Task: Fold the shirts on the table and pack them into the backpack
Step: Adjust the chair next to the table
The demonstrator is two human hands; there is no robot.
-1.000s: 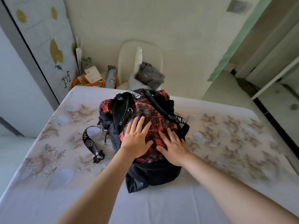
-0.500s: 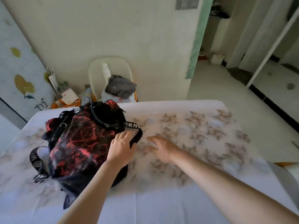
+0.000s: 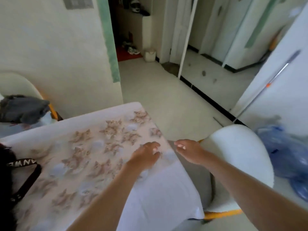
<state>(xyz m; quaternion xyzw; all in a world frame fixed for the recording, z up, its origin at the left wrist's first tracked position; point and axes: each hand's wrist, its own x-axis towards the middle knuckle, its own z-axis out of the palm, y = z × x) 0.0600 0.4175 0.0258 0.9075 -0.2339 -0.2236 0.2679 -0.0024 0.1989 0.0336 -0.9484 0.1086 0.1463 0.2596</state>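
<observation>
Only a sliver of the black backpack [image 3: 6,180] shows at the left edge, its lettered black strap [image 3: 28,179] lying on the flower-printed tablecloth [image 3: 86,157]. My left hand [image 3: 145,157] hovers over the table's right edge with loosely bent fingers and holds nothing. My right hand [image 3: 188,151] reaches past the table edge, above the gap beside a white chair [image 3: 236,157], fingers relaxed and empty. No shirt lies on the visible part of the table.
A grey garment [image 3: 23,108] lies on a cream chair behind the table at the far left. A blue plastic bag [image 3: 290,157] sits right of the white chair. A white fridge [image 3: 281,80] stands at the right; open floor [image 3: 166,97] leads to a doorway.
My view has swung right, pushing the backpack almost out of frame. Both hands left the backpack and moved right to the table's right edge, the right hand past it.
</observation>
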